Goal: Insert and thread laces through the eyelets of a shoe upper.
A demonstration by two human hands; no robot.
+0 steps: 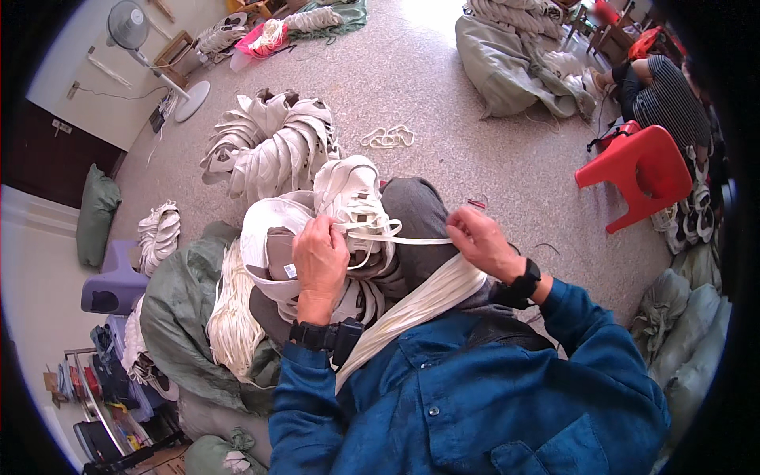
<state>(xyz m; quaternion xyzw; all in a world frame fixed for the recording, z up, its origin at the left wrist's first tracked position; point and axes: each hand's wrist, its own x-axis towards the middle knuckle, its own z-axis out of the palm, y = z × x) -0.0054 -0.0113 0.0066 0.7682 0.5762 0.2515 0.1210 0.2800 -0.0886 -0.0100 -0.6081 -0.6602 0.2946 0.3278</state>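
Note:
A white shoe upper [346, 184] rests over my lap with its toe pointing away from me, a white lace looped loosely through its front. My left hand [321, 257] is closed at the upper's left edge, beside the lacing; its fingertips are partly hidden. To the right, my right hand [483, 244] pinches the white shoelace [416, 240], which stretches level from the upper. Under my right wrist a bundle of pale laces [419, 305] lies across my lap. Another white upper [265, 229] with a brown lining sits left of the laced one.
Stacked uppers form a ring [273, 146] on the floor ahead, near a loose lace [388, 137]. On my left are a green sack [178, 297] and a second lace bundle [235, 321]. A red stool [637, 170] and another person [669, 103] are at right; a fan [190, 101] stands far left.

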